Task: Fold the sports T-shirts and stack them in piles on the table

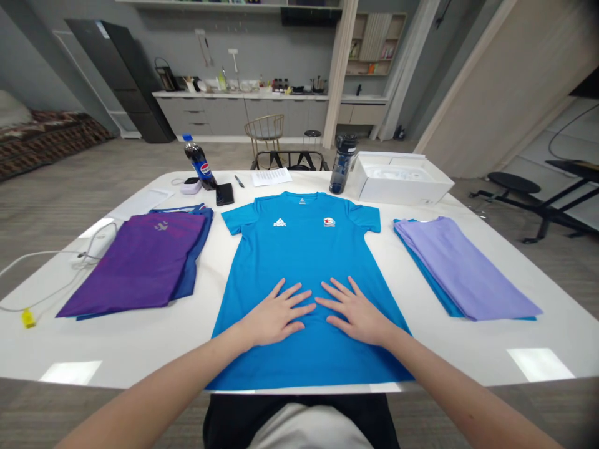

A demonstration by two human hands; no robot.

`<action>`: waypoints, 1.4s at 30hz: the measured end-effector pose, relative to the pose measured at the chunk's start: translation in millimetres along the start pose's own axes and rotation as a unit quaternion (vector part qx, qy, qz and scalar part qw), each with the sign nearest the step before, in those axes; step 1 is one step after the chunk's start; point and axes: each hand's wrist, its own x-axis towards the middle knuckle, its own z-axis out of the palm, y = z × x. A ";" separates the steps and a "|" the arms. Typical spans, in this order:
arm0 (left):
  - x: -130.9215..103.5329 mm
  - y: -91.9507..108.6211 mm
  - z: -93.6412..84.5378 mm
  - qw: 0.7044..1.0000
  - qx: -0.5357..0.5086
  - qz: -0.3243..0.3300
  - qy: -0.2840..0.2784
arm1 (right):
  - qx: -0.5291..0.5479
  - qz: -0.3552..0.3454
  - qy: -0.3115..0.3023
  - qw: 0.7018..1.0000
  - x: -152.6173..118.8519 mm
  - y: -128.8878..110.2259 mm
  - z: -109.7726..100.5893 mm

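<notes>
A blue short-sleeved T-shirt [299,255] lies spread front up on the white table, its collar at the far side and its hem along the near edge. Two small prints show on its chest. My left hand [276,315] rests flat on the lower middle of the shirt, fingers spread. Beside it, with a small gap between the fingertips, my right hand [353,312] also lies flat with spread fingers. Neither hand grips the cloth.
On the left are purple folded clothes [135,262] over dark blue ones, and a white cable [84,265]. Folded lilac cloth [468,268] lies over blue cloth on the right. Farther back stand a cola bottle [201,165], phone [224,194], dark water bottle [343,165] and white box [402,184].
</notes>
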 end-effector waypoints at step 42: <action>420.8 -188.6 -36.5 0.964 0.020 -0.251 0.087 | -0.259 0.474 0.150 0.828 111.0 273.5 -128.3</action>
